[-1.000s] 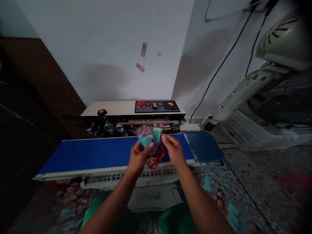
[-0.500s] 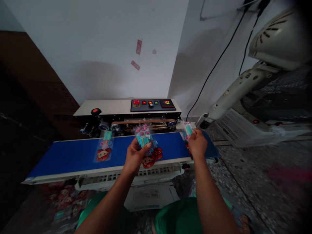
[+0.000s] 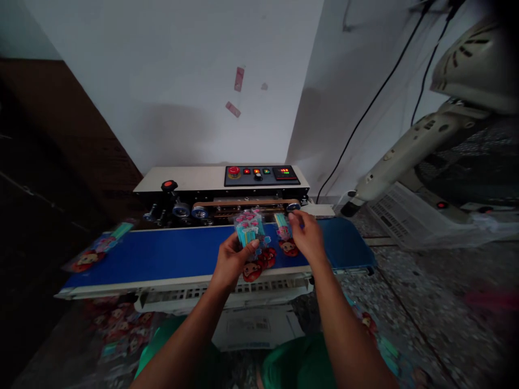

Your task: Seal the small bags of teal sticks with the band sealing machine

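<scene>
My left hand (image 3: 235, 256) is closed around a bunch of clear packets of turquoise straws (image 3: 249, 237) with red-haired character cutouts, held over the front of the blue conveyor belt (image 3: 174, 254). Just right of the bunch, another packet of straws (image 3: 284, 233) stands with its top at the sealing machine's band. My right hand (image 3: 307, 235) has its thumb and forefinger pinched at that packet's upper right edge. One more packet (image 3: 101, 246) lies slanted at the belt's left end. Behind the belt is the band sealing machine (image 3: 186, 180), its display lit.
Many packets (image 3: 121, 327) lie in a heap below the belt on the left, and others (image 3: 389, 351) at lower right. A white plastic crate (image 3: 391, 216) and a beige jointed machine arm (image 3: 405, 156) stand at right. A black cable (image 3: 365, 116) runs down the wall.
My right hand has moved left along the belt with its packet, closer to the bunch. The packet on the left has travelled to the belt's end and turned slantwise. My left hand keeps the bunch.
</scene>
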`<state>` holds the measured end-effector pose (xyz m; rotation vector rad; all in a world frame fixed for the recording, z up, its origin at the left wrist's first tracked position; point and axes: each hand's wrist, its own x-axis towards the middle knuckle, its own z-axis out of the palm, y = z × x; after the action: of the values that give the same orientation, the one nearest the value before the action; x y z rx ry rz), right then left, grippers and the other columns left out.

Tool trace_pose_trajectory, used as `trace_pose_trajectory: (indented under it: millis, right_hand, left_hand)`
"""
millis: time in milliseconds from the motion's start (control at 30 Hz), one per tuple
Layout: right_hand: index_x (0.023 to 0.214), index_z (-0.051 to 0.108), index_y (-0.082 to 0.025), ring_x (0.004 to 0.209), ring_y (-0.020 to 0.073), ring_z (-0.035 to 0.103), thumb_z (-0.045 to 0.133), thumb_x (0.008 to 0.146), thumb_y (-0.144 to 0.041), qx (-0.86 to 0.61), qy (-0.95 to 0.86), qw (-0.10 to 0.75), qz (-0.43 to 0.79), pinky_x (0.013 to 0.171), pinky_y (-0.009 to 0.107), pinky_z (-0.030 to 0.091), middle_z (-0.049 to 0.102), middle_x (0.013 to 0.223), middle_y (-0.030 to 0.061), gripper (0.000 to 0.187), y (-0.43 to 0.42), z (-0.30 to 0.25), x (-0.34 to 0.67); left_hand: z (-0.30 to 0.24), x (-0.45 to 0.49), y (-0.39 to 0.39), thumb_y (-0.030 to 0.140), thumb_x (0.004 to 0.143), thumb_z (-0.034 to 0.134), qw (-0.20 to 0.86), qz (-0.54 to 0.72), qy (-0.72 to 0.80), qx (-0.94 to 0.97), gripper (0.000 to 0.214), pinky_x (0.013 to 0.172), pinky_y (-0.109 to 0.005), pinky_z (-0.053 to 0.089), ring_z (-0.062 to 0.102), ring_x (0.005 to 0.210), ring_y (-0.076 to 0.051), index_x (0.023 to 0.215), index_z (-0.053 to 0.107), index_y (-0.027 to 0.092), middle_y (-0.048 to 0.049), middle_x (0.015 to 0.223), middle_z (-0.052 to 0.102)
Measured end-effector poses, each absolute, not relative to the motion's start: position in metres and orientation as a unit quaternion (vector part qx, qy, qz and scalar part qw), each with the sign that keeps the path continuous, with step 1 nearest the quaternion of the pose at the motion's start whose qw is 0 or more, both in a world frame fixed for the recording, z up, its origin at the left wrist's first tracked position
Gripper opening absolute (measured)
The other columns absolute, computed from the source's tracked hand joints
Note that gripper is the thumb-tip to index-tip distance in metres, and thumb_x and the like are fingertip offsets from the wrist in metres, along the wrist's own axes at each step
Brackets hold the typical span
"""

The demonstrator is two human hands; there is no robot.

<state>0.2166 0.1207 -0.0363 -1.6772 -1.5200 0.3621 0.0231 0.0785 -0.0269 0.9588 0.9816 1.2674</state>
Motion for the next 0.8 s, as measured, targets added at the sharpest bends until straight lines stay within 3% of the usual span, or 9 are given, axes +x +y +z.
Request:
trace_pose_trajectory:
  millis: [100, 167, 233, 367, 500, 567, 667, 800]
  right_hand:
    - [0.112, 0.061, -0.020, 0.091, 0.0177, 0.060, 0.046, 0.086, -0.046, -0.503, -0.619, 0.477, 0.368, 0.078, 0.028, 0.046, 0.067, 0.100, 0.0047, 0.039, 0.107, -0.025, 0.195]
    - [0.102, 0.066, -0.021, 0.087, 0.0172, 0.061, 0.053, 0.082, -0.044, -0.458, -0.603, 0.500, 0.420, 0.077, 0.028, 0.046, 0.068, 0.093, 0.0016, 0.034, 0.101, -0.024, 0.181]
    - [0.093, 0.069, -0.020, 0.087, 0.0176, 0.061, 0.057, 0.080, -0.042, -0.449, -0.568, 0.542, 0.427, 0.079, 0.029, 0.045, 0.069, 0.090, 0.0007, 0.028, 0.098, -0.026, 0.170]
    - [0.094, 0.069, -0.021, 0.094, 0.0185, 0.060, 0.055, 0.081, -0.041, -0.430, -0.495, 0.613, 0.441, 0.084, 0.030, 0.044, 0.069, 0.094, 0.0014, 0.028, 0.098, -0.032, 0.161]
    - [0.096, 0.065, -0.018, 0.079, 0.0151, 0.058, 0.047, 0.084, -0.048, -0.512, -0.443, 0.662, 0.322, 0.070, 0.025, 0.045, 0.067, 0.087, 0.0022, 0.037, 0.101, -0.031, 0.183]
    - [0.094, 0.063, -0.017, 0.070, 0.0133, 0.055, 0.042, 0.085, -0.049, -0.586, -0.451, 0.638, 0.212, 0.064, 0.022, 0.041, 0.064, 0.078, 0.0018, 0.040, 0.105, -0.032, 0.209]
    - [0.091, 0.063, -0.016, 0.067, 0.0147, 0.052, 0.039, 0.087, -0.044, -0.700, -0.475, 0.531, 0.052, 0.063, 0.023, 0.037, 0.062, 0.073, 0.0037, 0.038, 0.113, -0.041, 0.253]
    - [0.094, 0.064, -0.015, 0.071, 0.0188, 0.055, 0.036, 0.089, -0.035, -0.807, -0.486, 0.336, -0.004, 0.062, 0.026, 0.033, 0.065, 0.077, 0.0092, 0.035, 0.124, -0.057, 0.286]
  left_hand:
    - [-0.027, 0.024, 0.079, 0.030, 0.068, 0.073, 0.602, 0.541, 0.422, 0.408, 0.030, 0.070, -0.027, 0.049, 0.062, 0.072, -0.015, 0.094, 0.067, 0.016, -0.0034, 0.087, 0.070]
    - [-0.028, 0.024, 0.079, 0.029, 0.068, 0.072, 0.605, 0.542, 0.418, 0.407, 0.031, 0.070, -0.027, 0.049, 0.062, 0.073, -0.015, 0.096, 0.067, 0.016, -0.0037, 0.089, 0.070]
    - [-0.029, 0.025, 0.078, 0.029, 0.069, 0.071, 0.606, 0.547, 0.411, 0.406, 0.031, 0.071, -0.028, 0.049, 0.063, 0.076, -0.017, 0.097, 0.066, 0.016, -0.0043, 0.092, 0.070]
    - [-0.031, 0.028, 0.078, 0.028, 0.070, 0.071, 0.598, 0.568, 0.400, 0.400, 0.028, 0.071, -0.027, 0.048, 0.063, 0.078, -0.017, 0.094, 0.067, 0.016, -0.0045, 0.092, 0.070]
    - [-0.033, 0.027, 0.080, 0.028, 0.068, 0.072, 0.584, 0.595, 0.409, 0.372, 0.023, 0.070, -0.025, 0.047, 0.062, 0.075, -0.014, 0.087, 0.068, 0.017, -0.0022, 0.085, 0.071]
    - [-0.033, 0.025, 0.081, 0.029, 0.067, 0.073, 0.576, 0.599, 0.419, 0.366, 0.022, 0.070, -0.025, 0.046, 0.062, 0.074, -0.014, 0.085, 0.068, 0.016, -0.0013, 0.081, 0.070]
    - [-0.032, 0.023, 0.081, 0.030, 0.064, 0.075, 0.568, 0.599, 0.428, 0.367, 0.025, 0.070, -0.025, 0.046, 0.061, 0.072, -0.013, 0.084, 0.068, 0.016, -0.0013, 0.080, 0.070]
    - [-0.030, 0.023, 0.079, 0.031, 0.065, 0.074, 0.578, 0.575, 0.438, 0.380, 0.025, 0.066, -0.025, 0.046, 0.060, 0.069, -0.014, 0.082, 0.067, 0.015, -0.0018, 0.078, 0.069]
